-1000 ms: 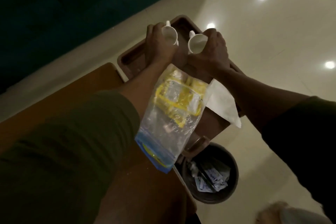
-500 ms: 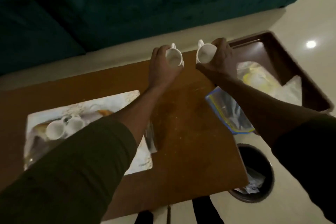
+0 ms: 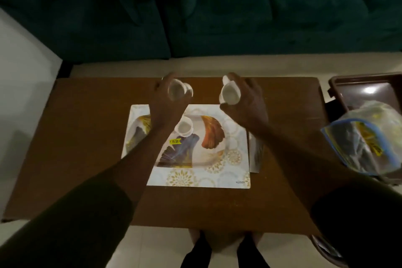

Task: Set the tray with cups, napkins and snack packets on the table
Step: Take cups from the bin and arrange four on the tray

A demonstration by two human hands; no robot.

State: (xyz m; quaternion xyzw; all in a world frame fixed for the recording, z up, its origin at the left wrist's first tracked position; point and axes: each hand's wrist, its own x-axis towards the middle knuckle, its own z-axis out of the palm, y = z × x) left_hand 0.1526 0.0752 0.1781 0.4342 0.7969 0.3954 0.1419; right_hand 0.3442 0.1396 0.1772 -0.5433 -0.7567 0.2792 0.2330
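Each of your hands holds a small white cup above the far half of the brown wooden table (image 3: 87, 159). Your left hand (image 3: 167, 102) has its fingers curled round one cup (image 3: 177, 92), which is blurred, its mouth turned toward you. Your right hand (image 3: 245, 102) wraps round the other cup (image 3: 230, 93), mouth also tipped toward you, with what looks like its handle poking up past your thumb. Both cups hang over the table just beyond the far edge of a patterned white mat (image 3: 206, 165) printed with orange, blue and gold feather shapes and gold rosettes. A third white cup (image 3: 184, 126) stands on that mat, near your left wrist and below the held pair. A yellow price sticker (image 3: 174, 141) shows on the mat beside it. Off the table's right end sits a dark brown tray (image 3: 361, 78), and a clear plastic bag (image 3: 365, 146) with blue and yellow print rests in it, hanging over its near rim. Beyond the table runs a dark green sofa (image 3: 217, 11) on a pale tiled floor (image 3: 24, 85).
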